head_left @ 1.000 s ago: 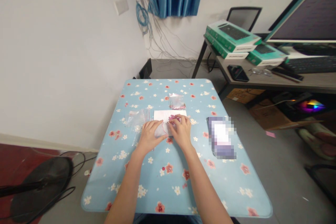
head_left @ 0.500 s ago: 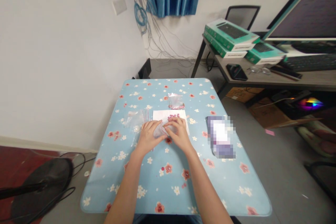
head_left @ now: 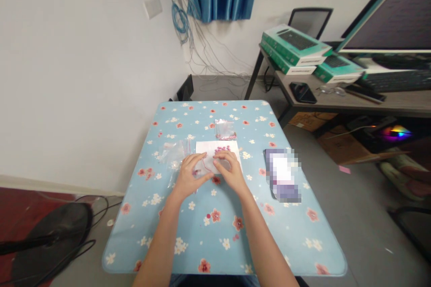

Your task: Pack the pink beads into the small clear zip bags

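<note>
A white sheet of paper [head_left: 206, 146] lies under both hands on the table. My left hand [head_left: 191, 175] rests at its left side, with thumb and fingers spread apart. Between the hands a thin reddish cord [head_left: 204, 163] runs down from the left fingertips; whether they touch it is unclear. My right hand [head_left: 230, 172] is curved over the right part of the paper, thumb and forefinger slightly apart, with nothing visible between them. Just beyond its fingers sit several pink beads [head_left: 222, 148]. Something small and reddish shows partly beneath my left hand.
Clear plastic bags [head_left: 175, 152] lie left of the paper. A small bag with reddish beads [head_left: 225, 130] is behind it. A pixelated purple-and-white item [head_left: 283, 175] lies on the right of the flowered table [head_left: 188, 251]. A desk with green keyboard boxes [head_left: 296, 45] stands at right.
My right hand has shifted slightly right, and its fingertips have parted from the left hand's. The small gold-brown piece at the right fingertips is out of sight; more cord shows.
</note>
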